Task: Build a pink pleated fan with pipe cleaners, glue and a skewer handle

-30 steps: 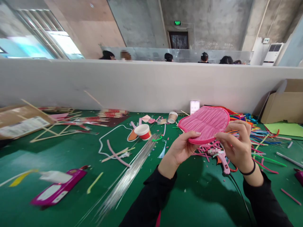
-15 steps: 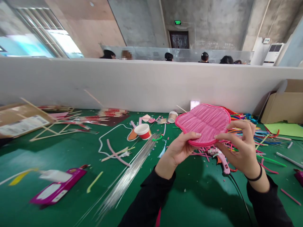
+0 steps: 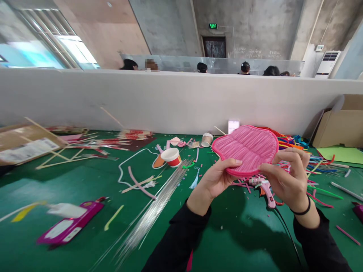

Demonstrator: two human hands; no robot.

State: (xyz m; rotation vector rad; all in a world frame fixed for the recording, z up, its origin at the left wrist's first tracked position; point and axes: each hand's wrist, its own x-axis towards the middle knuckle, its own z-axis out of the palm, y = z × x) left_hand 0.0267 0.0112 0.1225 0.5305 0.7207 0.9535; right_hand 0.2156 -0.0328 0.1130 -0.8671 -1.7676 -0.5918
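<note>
A pink petal-shaped panel [image 3: 249, 147], with fuzzy strands laid side by side and a brighter pink rim, is held up above the table. My left hand [image 3: 211, 181] grips its lower left edge, thumb on the front face. At the lower right edge, my right hand [image 3: 289, 177] pinches the rim between thumb and fingers; a dark band circles that wrist. Below and behind the panel lies a pink glue gun [image 3: 266, 192] with a black cord. Cut pink pieces and part of the table are hidden behind the panel.
On the green table [image 3: 113, 249] lie a bundle of thin wires [image 3: 159, 206], a red-and-white paper cup [image 3: 171, 156], a purple box [image 3: 73, 223], a blue tassel [image 3: 195, 179] and coloured pipe cleaners [image 3: 323, 192]. Cardboard boxes stand at both sides. A white partition [image 3: 141, 102] borders the back.
The pink panel has shifted slightly to the right, and its angle has changed a little. Both hands keep hold of it; my right hand's fingers have moved slightly.
</note>
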